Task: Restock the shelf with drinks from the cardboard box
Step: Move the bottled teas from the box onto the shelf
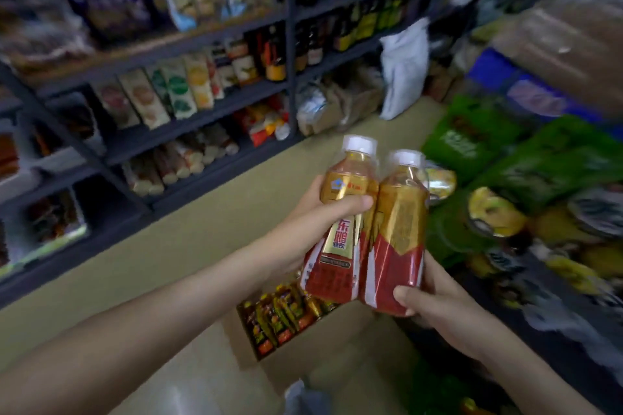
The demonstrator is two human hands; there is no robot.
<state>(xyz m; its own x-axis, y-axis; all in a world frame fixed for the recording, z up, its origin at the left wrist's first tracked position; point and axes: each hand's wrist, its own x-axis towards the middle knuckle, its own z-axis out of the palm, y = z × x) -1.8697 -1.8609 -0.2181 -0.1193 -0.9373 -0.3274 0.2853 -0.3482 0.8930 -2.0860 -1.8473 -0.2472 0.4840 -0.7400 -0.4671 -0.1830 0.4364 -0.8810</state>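
Fingers [350,205] of the left hand [312,217] are curled round the shoulder of the left bottle [340,239], thumb across its label. Those of the right hand [438,310] are clamped on the base of the right bottle [399,246]. Both bottles are held at centre frame, touching side by side, caps tilted toward the top of the frame, above the floor [188,246].

Surroundings: an open cardboard box [303,347] sits on the floor at lower centre, just below the bottles, packed with glossy red, green and yellow packets [279,317]. A dark metal shelf [202,118] fills the upper left. It carries snack packs, wrapped rolls [182,162] on a lower tier, and dark glass bottles [337,34] at upper centre. A white sack [404,71] leans at the shelf's far end. Green packs [472,141] and yellow-lidded tubs [495,212] are piled along the right of the frame, close beside the right bottle.

Materials: the bottles are clear plastic with amber liquid, white ribbed caps, and glossy gold-and-red sleeves. The floor is smooth and beige. The frame edges are blurred, so detail there cannot be read.

Open room: a floor strip runs diagonally between the shelf front and the right-hand piles, narrowed at lower centre by the box.
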